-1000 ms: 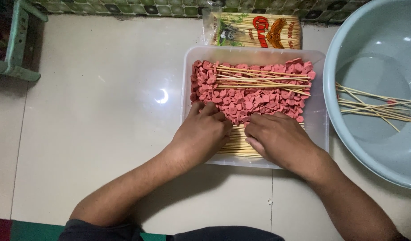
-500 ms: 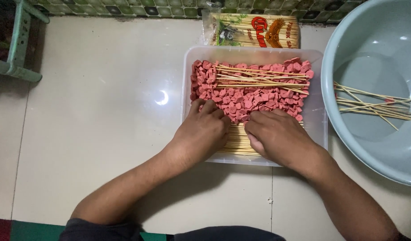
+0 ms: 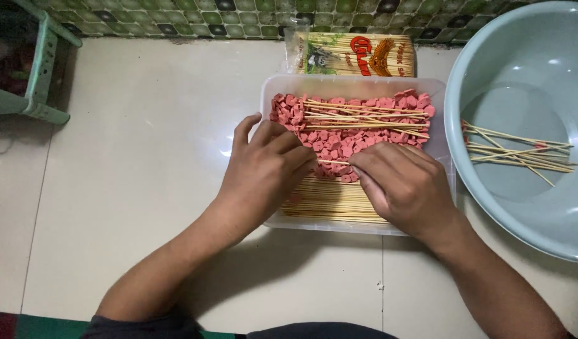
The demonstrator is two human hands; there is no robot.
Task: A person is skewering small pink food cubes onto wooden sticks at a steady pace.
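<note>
Both hands work over a clear plastic tray point(image 3: 358, 85) of pink sausage slices point(image 3: 339, 141): left hand point(image 3: 264, 169) loosely curled, empty; right hand point(image 3: 402, 182), at three o'clock, pinching a bamboo skewer point(image 3: 334, 162).

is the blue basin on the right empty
No, the blue basin holds a loose bunch of wooden skewers lying across its bottom, at least one with a pink piece on it.

The sausage slices point(image 3: 339, 141) I worked over were pink, the bamboo skewers point(image 3: 330, 201) pale tan. My basin point(image 3: 521, 213) was pale blue, the floor tiles point(image 3: 144, 157) cream, the wall tiles point(image 3: 176, 16) mottled green.
</note>
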